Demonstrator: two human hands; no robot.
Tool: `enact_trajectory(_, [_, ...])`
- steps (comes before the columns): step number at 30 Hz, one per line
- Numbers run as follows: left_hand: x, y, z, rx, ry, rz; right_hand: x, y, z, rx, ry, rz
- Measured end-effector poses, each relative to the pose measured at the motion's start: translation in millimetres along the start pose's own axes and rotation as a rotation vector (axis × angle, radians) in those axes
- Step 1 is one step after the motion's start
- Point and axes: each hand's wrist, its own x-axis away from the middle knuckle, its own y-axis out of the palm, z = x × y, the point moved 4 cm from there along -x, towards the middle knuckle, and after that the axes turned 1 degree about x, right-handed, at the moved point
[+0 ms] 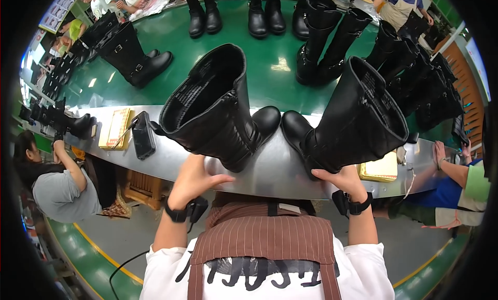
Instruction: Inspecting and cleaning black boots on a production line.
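Observation:
Two tall black boots stand upright before me on the metal table edge (pixel 259 188), toes pointing toward each other and shafts leaning outward. Close against the near side of the left boot (pixel 212 121) is my left hand (pixel 194 180). Its thumb is stretched out to the right, apart from the fingers, which the boot partly hides. My right hand (pixel 345 179) is at the lower back of the right boot (pixel 347 123), thumb pressed along the heel. That boot covers its other fingers. Both shafts gape toward me, showing dark linings with print.
Yellow paper pads (pixel 115 128) and a dark phone (pixel 143 135) lie left; another yellow pad (pixel 379 168) lies right. Several black boots, including a buckled pair (pixel 327 40), stand across the green table (pixel 228 56). Co-workers sit left (pixel 67 188) and right (pixel 456 180).

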Motion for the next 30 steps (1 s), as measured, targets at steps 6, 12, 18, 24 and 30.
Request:
enact_trajectory(6, [-27.0, 51.7, 4.7, 0.605, 0.116, 0.107, -0.3, 34.7, -1.1, -0.171, 0.027, 0.163])
enact_trajectory(12, [-25.1, 63.1, 30.8, 1.434, -0.084, -0.079, -4.9, 56.4, -5.3, -1.276, 0.172, 0.119])
enact_trajectory(18, [-24.5, 65.3, 48.3, 1.653, -0.117, -0.236, -11.7, 66.7, -22.7, -1.192, 0.095, 0.038])
enact_trajectory(24, [-20.2, 67.8, 44.4, 1.612, -0.129, -0.208, -8.5, 60.6, -18.7, -1.182, 0.093, 0.010])
enact_trajectory(30, [-21.3, 64.6, 47.7, 1.627, -0.075, -0.225, -7.3, 61.9, -9.2, -1.209, 0.064, -0.040])
